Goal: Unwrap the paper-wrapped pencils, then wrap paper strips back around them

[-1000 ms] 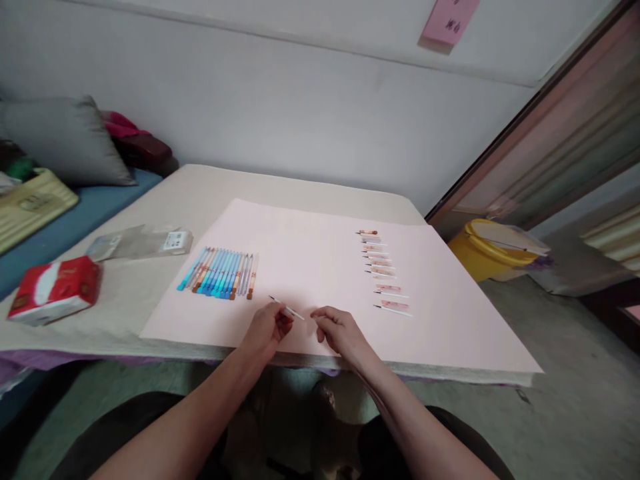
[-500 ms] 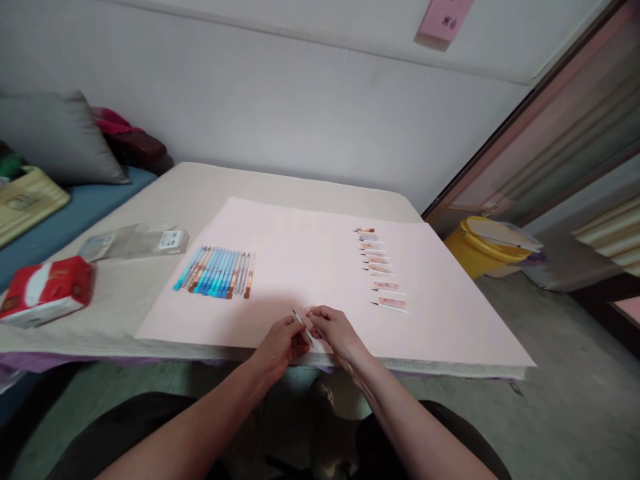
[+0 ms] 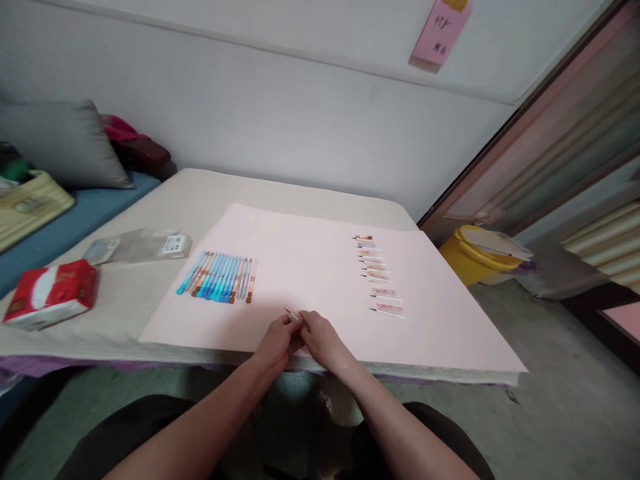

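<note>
My left hand (image 3: pixel 278 341) and my right hand (image 3: pixel 319 339) meet over the near edge of a pale pink sheet (image 3: pixel 310 267). Both are closed on a thin white pen refill (image 3: pixel 291 313), whose dark tip sticks out up and to the left from between the fingers. A tight row of several blue and orange pens (image 3: pixel 219 275) lies on the sheet to the left. On the right a column of several short pink pen parts with white refills (image 3: pixel 377 276) runs away from me.
The sheet lies on a beige table (image 3: pixel 165 220). Left of it are a clear plastic packet (image 3: pixel 137 245) and a red tissue pack (image 3: pixel 49 293). A grey cushion (image 3: pixel 65 143) is at the far left. A yellow bucket (image 3: pixel 475 253) stands on the floor to the right.
My hands were apart, with the refill in my left hand only. They have come together, and my right hand now grips the refill too.
</note>
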Demonstrator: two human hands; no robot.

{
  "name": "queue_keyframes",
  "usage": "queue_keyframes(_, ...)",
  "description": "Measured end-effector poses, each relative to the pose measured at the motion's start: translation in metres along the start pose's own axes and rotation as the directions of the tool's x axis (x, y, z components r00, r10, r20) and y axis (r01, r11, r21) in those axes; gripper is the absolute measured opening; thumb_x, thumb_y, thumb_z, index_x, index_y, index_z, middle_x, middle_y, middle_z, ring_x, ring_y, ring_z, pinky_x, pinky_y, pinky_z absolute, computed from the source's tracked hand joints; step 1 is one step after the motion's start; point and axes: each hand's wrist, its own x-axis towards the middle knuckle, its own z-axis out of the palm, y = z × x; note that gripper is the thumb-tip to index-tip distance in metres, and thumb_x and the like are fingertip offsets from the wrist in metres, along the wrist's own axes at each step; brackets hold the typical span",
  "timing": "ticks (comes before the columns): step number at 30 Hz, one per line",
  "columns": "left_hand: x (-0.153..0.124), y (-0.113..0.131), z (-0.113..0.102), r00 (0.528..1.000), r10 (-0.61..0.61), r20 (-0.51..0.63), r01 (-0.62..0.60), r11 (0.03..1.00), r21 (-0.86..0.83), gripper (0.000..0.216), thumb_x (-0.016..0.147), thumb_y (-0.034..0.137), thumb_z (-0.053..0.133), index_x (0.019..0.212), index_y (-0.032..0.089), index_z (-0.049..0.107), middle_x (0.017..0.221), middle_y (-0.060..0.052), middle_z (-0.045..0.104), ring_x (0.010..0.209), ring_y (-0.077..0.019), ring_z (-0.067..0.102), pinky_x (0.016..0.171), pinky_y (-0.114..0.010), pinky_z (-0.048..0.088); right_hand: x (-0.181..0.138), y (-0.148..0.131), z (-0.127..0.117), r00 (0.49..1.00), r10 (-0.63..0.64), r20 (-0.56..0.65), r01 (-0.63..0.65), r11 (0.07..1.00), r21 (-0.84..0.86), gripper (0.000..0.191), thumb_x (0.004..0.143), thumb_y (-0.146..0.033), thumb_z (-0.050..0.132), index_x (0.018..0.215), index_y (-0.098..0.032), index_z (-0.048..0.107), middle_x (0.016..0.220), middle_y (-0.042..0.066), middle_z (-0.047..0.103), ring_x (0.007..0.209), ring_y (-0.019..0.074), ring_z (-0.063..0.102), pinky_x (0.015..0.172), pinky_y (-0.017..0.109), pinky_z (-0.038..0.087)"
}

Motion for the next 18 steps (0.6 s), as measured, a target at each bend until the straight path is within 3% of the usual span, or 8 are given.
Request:
queue_keyframes(5,0.001,0.006,0.0,0.995,0.054,-0.081,-0.054,0.999,0.0,0.021,0.058,0.023,0.075,0.06,0.014,0.056,0.056,0.002,0.055,0.054,-0.0089,0.051,0.052,-0.021,0.039,0.009,-0.004,0.009,1.0,-0.022,-0.014,0.02,0.991,-0.131,0.028,0.075,-0.006,0.045,0.099,-0.016,0.057,0.098,0.009,0.06,0.092,0.0187,0.053,0.08,0.027,0.039)
queue_keyframes(10,0.002,0.011,-0.001,0.99,0.061,-0.129,-0.062,0.998,-0.01,0.017,0.061,0.021,0.072,0.058,0.015,0.056,0.055,0.002,0.054,0.055,-0.0096,0.052,0.054,-0.021,0.04,0.021,-0.002,0.018,0.997,-0.074,-0.013,0.071,0.98,-0.186,0.024,0.081,-0.008,0.042,0.097,-0.016,0.058,0.095,0.008,0.06,0.089,0.0183,0.053,0.078,0.027,0.038)
queue_keyframes(18,0.003,0.018,0.001,0.989,0.034,-0.144,-0.039,0.999,-0.029,0.014,0.068,0.016,0.067,0.081,0.015,0.061,0.078,-0.005,0.065,0.076,-0.0133,0.062,0.074,-0.025,0.048,0.051,0.018,0.008,0.982,-0.187,0.013,0.182,0.933,-0.31,0.021,0.085,-0.013,0.045,0.102,-0.017,0.056,0.096,0.008,0.058,0.088,0.0177,0.052,0.076,0.027,0.038)
